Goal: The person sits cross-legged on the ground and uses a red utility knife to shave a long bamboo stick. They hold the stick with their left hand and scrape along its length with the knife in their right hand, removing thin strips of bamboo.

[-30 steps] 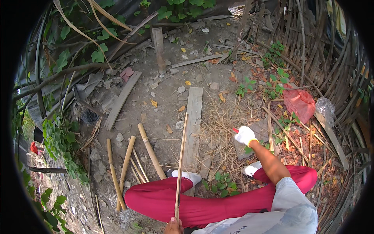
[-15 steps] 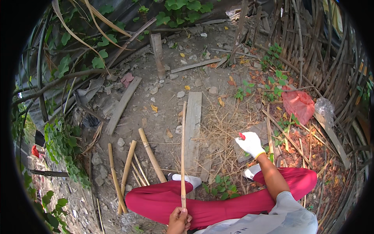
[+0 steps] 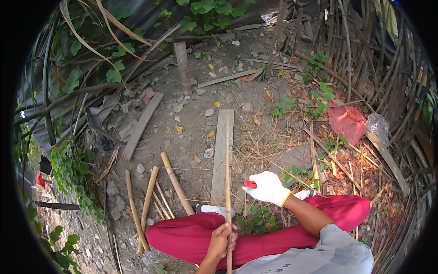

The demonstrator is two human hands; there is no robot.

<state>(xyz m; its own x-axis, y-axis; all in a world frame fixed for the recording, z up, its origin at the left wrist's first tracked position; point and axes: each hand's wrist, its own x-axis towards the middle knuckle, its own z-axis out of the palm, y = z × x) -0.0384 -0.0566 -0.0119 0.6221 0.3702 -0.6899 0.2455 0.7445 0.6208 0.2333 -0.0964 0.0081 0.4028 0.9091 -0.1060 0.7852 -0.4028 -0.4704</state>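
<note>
My bare left hand (image 3: 222,239) is closed round the lower part of a long, thin bamboo strip (image 3: 227,178). The strip points away from me, its far part over a flat grey wooden plank (image 3: 219,169) on the ground. To the right of the strip, my right hand (image 3: 270,188), in a white glove with a yellow cuff edge, is closed on a small red-handled tool (image 3: 250,184). Only the handle shows plainly; its working end is too small to make out. The tool is apart from the strip.
Bamboo poles (image 3: 177,182) lie left of my crossed legs (image 3: 182,235). Another board (image 3: 143,125) lies farther left, and a short wooden post (image 3: 182,68) stands beyond. Dry shavings (image 3: 258,146) cover the ground ahead. A red plastic bag (image 3: 346,122) rests by the stick fence (image 3: 365,55) on the right.
My right hand has moved left and slightly nearer with the red-handled tool, closer to the strip. My left hand has shifted up and right with the bamboo strip, which now overlaps the plank.
</note>
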